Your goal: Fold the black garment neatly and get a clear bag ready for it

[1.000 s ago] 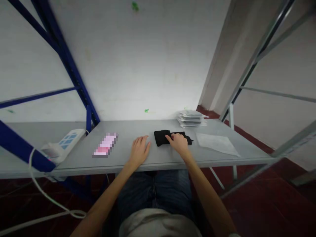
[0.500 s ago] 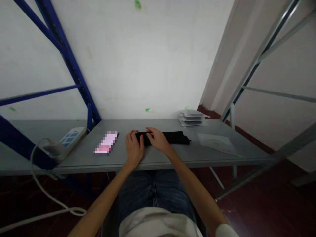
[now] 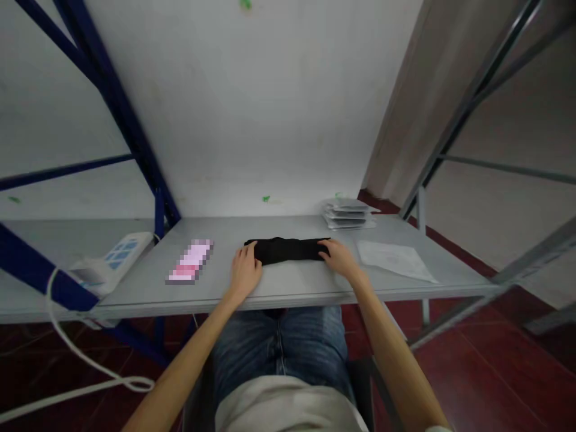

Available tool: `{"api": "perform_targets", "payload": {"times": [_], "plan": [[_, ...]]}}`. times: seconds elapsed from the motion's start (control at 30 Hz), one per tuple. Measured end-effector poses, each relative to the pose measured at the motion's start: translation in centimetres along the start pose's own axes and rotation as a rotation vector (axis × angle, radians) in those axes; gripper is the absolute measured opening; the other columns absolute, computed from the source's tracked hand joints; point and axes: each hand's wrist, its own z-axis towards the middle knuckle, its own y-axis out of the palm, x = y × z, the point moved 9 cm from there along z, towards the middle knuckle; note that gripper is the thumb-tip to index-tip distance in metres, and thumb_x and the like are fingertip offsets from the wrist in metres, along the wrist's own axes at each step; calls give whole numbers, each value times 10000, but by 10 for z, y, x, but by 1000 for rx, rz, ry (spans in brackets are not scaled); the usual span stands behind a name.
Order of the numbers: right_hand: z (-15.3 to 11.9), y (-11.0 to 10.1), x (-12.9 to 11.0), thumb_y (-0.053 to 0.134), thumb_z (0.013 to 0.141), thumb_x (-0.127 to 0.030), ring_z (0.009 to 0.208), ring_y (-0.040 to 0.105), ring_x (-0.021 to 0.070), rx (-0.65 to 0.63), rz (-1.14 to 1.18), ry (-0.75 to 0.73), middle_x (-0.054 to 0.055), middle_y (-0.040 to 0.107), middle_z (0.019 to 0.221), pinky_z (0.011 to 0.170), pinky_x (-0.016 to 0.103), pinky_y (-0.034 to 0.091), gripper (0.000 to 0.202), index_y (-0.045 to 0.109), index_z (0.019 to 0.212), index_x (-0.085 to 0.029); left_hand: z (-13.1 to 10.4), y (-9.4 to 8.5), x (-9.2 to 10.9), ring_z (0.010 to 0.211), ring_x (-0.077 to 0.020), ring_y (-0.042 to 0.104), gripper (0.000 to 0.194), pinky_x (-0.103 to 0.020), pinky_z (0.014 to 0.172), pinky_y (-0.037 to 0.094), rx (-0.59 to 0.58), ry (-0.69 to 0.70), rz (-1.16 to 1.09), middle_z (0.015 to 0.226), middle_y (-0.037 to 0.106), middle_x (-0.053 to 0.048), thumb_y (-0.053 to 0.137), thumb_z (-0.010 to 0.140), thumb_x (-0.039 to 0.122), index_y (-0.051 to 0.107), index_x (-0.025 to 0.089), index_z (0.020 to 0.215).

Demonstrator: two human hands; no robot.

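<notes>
A long strip of folded black cloth [image 3: 288, 250] lies across the grey table in front of me; what kind of item it is, I cannot make out. At its left end, my left hand [image 3: 245, 271] has its fingers and thumb closed round the edge. My right hand [image 3: 338, 257] grips the opposite end, thumb below and fingers over the top. Between the two hands the cloth is stretched out nearly straight, with a slightly uneven upper edge. Right of my right hand lies a flat, whitish plastic bag [image 3: 393, 259].
A pile of flat packets [image 3: 348, 215] stands by the wall. On the left are a phone with a blurred screen [image 3: 189, 262] and a white power strip [image 3: 128, 255] with its cable [image 3: 67, 339]. Blue posts [image 3: 130, 120] and grey metal posts [image 3: 468, 114] flank the table [image 3: 297, 287].
My right hand has slid right along the cloth from near my left hand to its right end. The cloth's loose right tip is now covered. My left hand stays at the left end.
</notes>
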Motion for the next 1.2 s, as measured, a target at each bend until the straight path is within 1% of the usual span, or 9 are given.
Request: {"api": "perform_targets", "payload": {"times": [0.33,0.43,0.57,0.7,0.77,0.87,0.93,1.03,1.2], "plan": [[-1,-27,-16,691,905,-151,1051,662,224,70,111,-56,80,729,1086,960,315,490,247,744,1142,-197,11,-11,-12,1138,-346,618,452,-517,1036,511,-6,-31,-92,1132,694,-143,562,766,69,696,157,1189],[-5,-33,-20,702,864,-142,951,685,212,-57,187,-106,62,758,1010,889,298,502,237,786,1077,-201,18,-18,-9,1112,-325,640,380,-487,1020,515,-75,49,-128,1108,709,-125,558,738,54,736,176,1050],[-22,-31,-27,753,807,-238,967,712,230,-366,328,-206,34,798,1005,851,284,515,219,836,1009,-247,19,-23,7,1073,-267,668,351,-443,1039,491,-333,278,-203,1089,748,-52,591,721,68,743,232,991],[-33,-27,-30,758,813,-382,903,728,227,-509,371,-183,23,814,957,788,270,516,225,850,965,-244,10,-31,17,1014,-243,688,175,-380,987,487,-537,351,-193,1051,776,-28,700,798,236,766,255,960],[-32,-23,-30,694,886,-451,838,722,214,-506,328,-134,29,809,906,738,268,502,274,840,947,-228,7,-35,20,983,-236,692,168,-347,939,485,-583,328,-183,1032,781,-33,699,866,392,778,254,917],[-27,-17,-28,634,954,-478,799,708,200,-463,199,-49,43,794,872,678,259,466,324,810,897,-211,6,-36,16,869,-218,682,427,-320,822,473,-600,244,-133,952,768,-54,544,969,558,768,236,797],[-25,-12,-25,686,933,-451,797,705,190,-459,120,3,41,789,871,652,249,443,267,788,874,-210,7,-32,8,786,-212,660,513,-319,744,449,-604,189,-54,868,745,-68,471,993,577,732,221,732],[-26,-5,-18,802,843,-402,791,704,176,-496,50,66,17,783,858,632,237,425,186,765,861,-221,7,-26,-9,736,-215,638,409,-316,666,397,-604,119,81,792,721,-63,556,940,536,669,218,708],[-31,-5,-12,886,723,-377,795,707,172,-547,47,91,-6,784,893,622,232,428,267,751,902,-234,1,-22,-26,722,-209,664,309,-293,620,379,-704,34,78,802,739,-18,734,783,502,640,230,896]]}}
